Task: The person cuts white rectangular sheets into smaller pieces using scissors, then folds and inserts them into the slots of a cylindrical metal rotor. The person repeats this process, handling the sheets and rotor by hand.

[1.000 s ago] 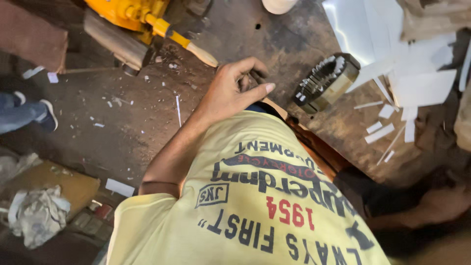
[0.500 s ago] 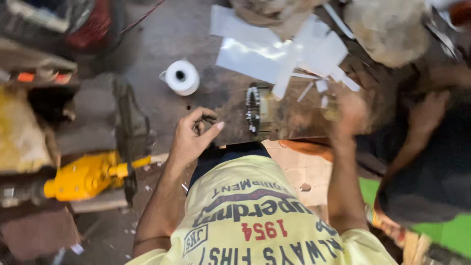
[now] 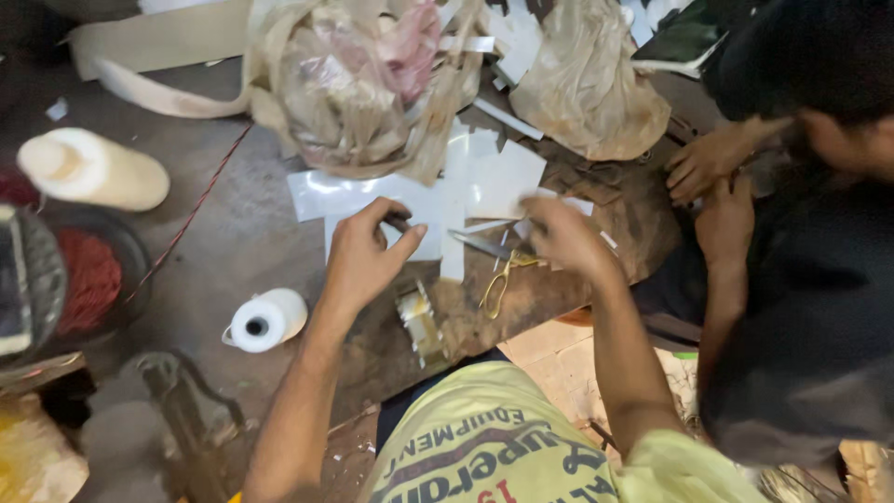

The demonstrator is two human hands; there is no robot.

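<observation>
Left hand (image 3: pixel 361 256): fingers pinched shut on a small dark piece (image 3: pixel 399 222), above white sheets (image 3: pixel 410 200) on the surface (image 3: pixel 242 233). Right hand (image 3: pixel 563 237): blurred, grip unclear, just beside scissors (image 3: pixel 498 270).

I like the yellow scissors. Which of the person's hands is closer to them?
Right. The right hand hovers just above the yellow-handled scissors, almost at the blades. The left hand is farther off to their left, fingers pinched over the white paper sheets.
</observation>
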